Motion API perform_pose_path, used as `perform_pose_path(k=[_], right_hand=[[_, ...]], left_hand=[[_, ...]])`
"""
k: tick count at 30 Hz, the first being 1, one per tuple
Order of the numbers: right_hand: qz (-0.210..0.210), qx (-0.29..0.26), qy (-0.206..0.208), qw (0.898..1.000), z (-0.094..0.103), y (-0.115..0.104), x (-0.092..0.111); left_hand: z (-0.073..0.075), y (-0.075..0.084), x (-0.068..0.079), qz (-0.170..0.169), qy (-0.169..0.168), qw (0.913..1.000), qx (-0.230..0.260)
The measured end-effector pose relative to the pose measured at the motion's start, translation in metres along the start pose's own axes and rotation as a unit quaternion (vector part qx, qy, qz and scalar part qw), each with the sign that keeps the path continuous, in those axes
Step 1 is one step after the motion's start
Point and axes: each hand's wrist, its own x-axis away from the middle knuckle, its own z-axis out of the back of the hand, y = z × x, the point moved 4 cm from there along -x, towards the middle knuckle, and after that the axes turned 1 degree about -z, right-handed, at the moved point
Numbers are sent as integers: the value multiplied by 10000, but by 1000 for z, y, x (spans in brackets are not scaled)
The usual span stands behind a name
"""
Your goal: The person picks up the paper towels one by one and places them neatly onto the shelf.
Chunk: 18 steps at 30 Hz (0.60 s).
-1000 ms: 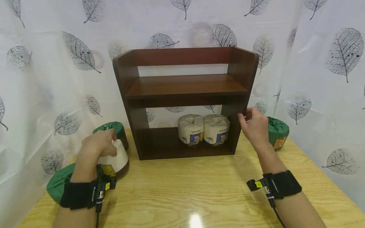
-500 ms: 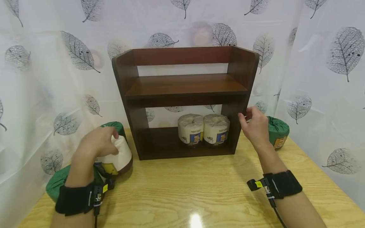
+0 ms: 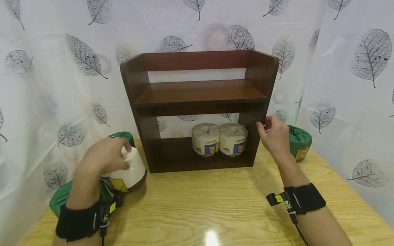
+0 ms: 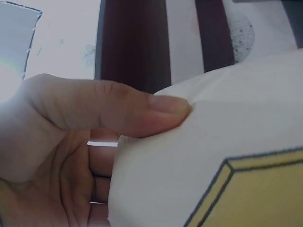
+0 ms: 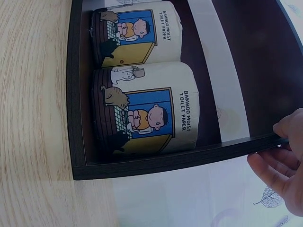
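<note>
My left hand [image 3: 106, 155] grips a cream-wrapped toilet paper roll [image 3: 135, 167] with a brown base, left of the dark brown shelf [image 3: 201, 93]. In the left wrist view the thumb [image 4: 137, 111] presses into the top edge of the wrapper and the other fingers go behind it. The roll leans slightly. At the other side, my right hand [image 3: 275, 136] holds the front edge of the shelf's right side panel, thumb inside and fingers outside, as the right wrist view shows. Two matching rolls, one left [image 3: 205, 140] and one right [image 3: 233, 140], stand side by side in the lower compartment.
Green-wrapped rolls stand on the wooden table [image 3: 197, 205]: one at the front left [image 3: 61, 198], one behind the left hand [image 3: 126, 136], one right of the shelf [image 3: 299, 141]. A leaf-patterned white curtain [image 3: 197, 27] surrounds the table.
My left hand has drawn the cream roll a little to the right and nearer to me, towards the shelf's left front corner. My right hand has stayed on the side panel.
</note>
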Motion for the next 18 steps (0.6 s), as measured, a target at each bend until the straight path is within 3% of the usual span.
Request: perform_pose_path(k=[9,18], right_hand=[[63,7,40,10000,0,0,0],[138,-45,70,9999,-1,1,0]], left_hand=[[3,25,6,-504,75,9987,-7],[-4,46,6,-913,8,9956,205]])
